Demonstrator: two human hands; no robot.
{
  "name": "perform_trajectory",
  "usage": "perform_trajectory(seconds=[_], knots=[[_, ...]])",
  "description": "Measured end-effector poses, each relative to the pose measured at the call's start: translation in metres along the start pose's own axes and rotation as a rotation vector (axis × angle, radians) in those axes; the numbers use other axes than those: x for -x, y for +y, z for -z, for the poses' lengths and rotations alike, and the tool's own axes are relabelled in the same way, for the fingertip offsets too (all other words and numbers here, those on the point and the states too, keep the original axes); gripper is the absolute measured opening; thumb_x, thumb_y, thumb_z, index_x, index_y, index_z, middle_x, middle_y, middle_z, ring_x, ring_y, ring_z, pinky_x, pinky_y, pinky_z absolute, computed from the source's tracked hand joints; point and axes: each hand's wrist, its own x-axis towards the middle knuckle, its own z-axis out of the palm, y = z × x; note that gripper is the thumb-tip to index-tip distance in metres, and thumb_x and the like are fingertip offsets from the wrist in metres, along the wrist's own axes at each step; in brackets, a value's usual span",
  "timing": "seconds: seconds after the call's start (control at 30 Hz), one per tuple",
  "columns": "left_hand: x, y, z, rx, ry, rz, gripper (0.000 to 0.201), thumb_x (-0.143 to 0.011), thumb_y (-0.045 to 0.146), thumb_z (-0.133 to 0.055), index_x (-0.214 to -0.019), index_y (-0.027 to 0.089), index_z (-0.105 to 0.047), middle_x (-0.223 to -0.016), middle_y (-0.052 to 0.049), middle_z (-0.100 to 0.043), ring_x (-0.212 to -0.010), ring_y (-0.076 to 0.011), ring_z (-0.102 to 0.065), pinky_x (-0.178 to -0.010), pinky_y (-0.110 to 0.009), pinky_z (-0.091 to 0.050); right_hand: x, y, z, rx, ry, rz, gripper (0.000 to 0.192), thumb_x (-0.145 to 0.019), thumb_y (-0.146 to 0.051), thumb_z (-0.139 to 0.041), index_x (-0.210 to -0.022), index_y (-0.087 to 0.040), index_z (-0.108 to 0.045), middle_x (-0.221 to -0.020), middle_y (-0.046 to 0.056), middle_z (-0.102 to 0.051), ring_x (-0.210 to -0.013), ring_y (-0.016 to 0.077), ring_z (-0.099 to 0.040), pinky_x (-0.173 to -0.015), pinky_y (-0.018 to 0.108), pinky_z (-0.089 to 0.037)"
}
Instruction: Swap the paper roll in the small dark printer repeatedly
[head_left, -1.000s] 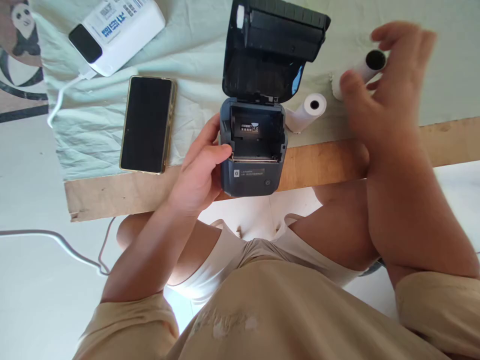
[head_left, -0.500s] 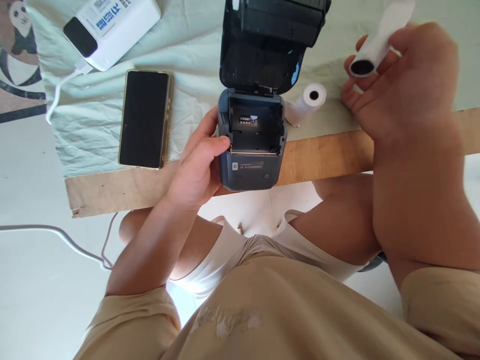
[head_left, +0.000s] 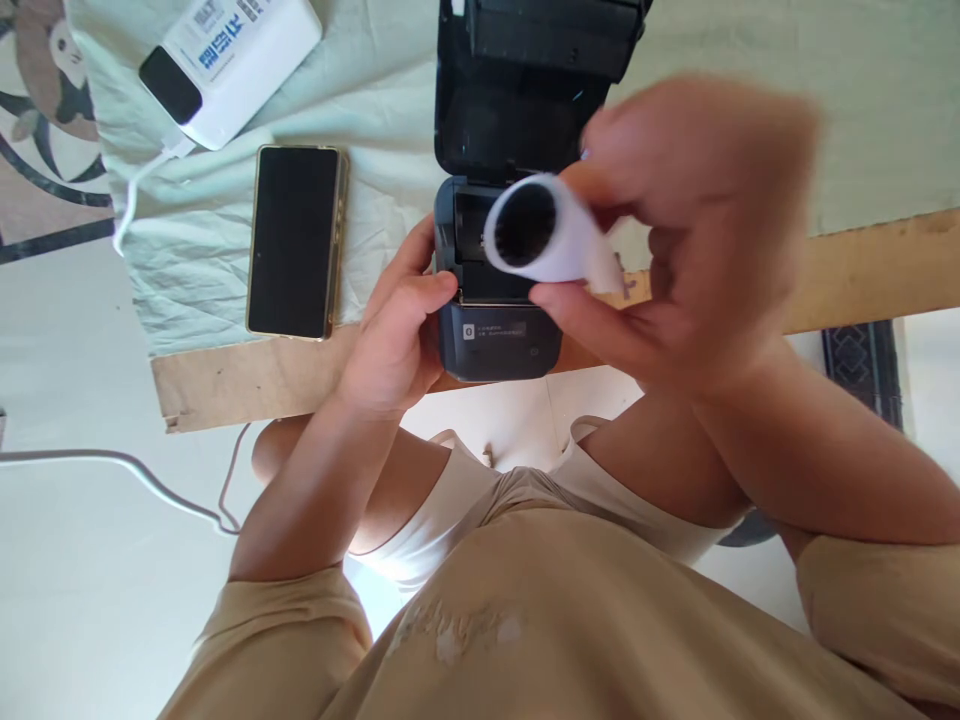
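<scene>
My left hand is closed round the left side of a dark label printer, its thumb on the rim of the paper bay. The printer's black lid stands open, tipped back away from me. Between the thumb and fingers of my right hand is a white paper roll with a black core, its end turned toward me. It hangs over the right part of the paper bay and hides some of it. Motion blurs the back of my right hand. Whether the roll touches the printer, I cannot tell.
A phone lies on the pale green cloth left of the printer. Beyond it rests a white power bank with a plugged-in cable. The table's wooden edge runs just above my lap.
My right hand has brought the paper roll from the far right leftward to the printer's open bay. A second roll beside the printer is now hidden behind that hand. My left hand keeps its hold.
</scene>
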Motion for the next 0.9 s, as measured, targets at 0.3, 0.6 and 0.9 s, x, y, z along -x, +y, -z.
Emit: perform_trajectory(seconds=[0.3, 0.6, 0.9], knots=[[0.007, 0.008, -0.003, 0.005, 0.013, 0.08, 0.038, -0.095, 0.051, -0.084, -0.122, 0.025, -0.076, -0.134, -0.008, -0.085, -0.152, -0.0419, -0.074, -0.111, -0.05, -0.073, -0.023, -0.013, -0.017, 0.335, 0.018, 0.209, 0.016, -0.106, -0.019, -0.063, -0.113, -0.029, -0.072, -0.116, -0.003, -0.088, -0.11, 0.0266, -0.086, -0.092, 0.044, -0.068], [0.009, 0.007, -0.006, 0.048, -0.036, 0.016, 0.032, -0.099, 0.053, -0.079, -0.116, 0.025, -0.079, -0.129, -0.007, -0.085, -0.155, -0.0392, -0.072, -0.115, -0.048, -0.071, -0.009, -0.018, -0.027, 0.337, 0.289, 0.449, 0.019, -0.11, -0.032, -0.059, -0.095, -0.033, -0.069, -0.1, -0.004, -0.085, -0.09, 0.0225, -0.078, -0.084, 0.043, -0.062], [0.005, -0.003, 0.008, -0.052, -0.12, -0.07, 0.035, -0.09, 0.045, -0.094, -0.121, 0.033, -0.084, -0.105, -0.001, -0.082, -0.094, -0.0218, -0.074, -0.079, -0.035, -0.066, 0.007, -0.014, -0.04, 0.146, 0.208, 0.648, 0.013, -0.113, -0.025, -0.068, -0.1, -0.027, -0.068, -0.097, -0.005, -0.087, -0.098, 0.019, -0.085, -0.083, 0.043, -0.06]])
